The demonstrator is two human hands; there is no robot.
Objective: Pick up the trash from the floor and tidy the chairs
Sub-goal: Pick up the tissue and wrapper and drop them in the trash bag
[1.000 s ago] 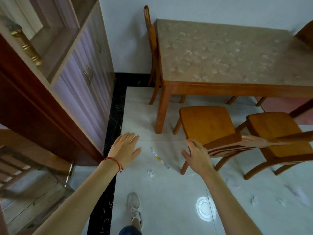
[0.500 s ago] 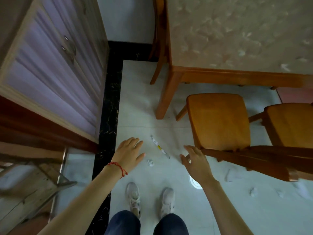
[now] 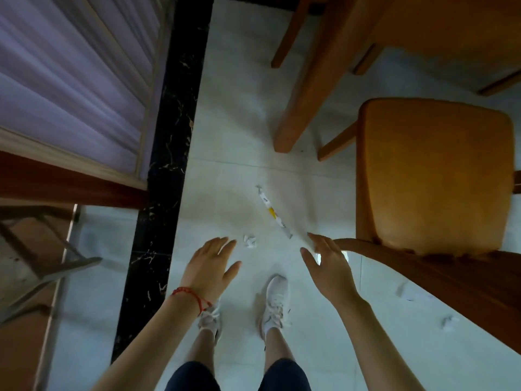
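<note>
A long white-and-yellow wrapper [image 3: 273, 211] lies on the pale floor tiles, with a small crumpled white paper ball [image 3: 249, 241] just below and left of it. My left hand [image 3: 209, 266], a red string on its wrist, hovers open with its fingertips beside the paper ball. My right hand [image 3: 327, 265] is open too, its fingers close to the wrapper's lower end and next to the curved back of a wooden chair [image 3: 434, 176]. More paper scraps [image 3: 448, 323] lie on the floor at the right, partly behind the chair's back.
A wooden table leg [image 3: 307, 80] stands above the wrapper. A cabinet with ribbed purple doors [image 3: 70, 74] fills the upper left, beside a black marble floor strip [image 3: 166, 170]. My white shoes [image 3: 275, 304] stand just below my hands.
The view has tilted down and closer to the floor. Both hands have dropped toward the paper ball and the wrapper, still holding nothing.
</note>
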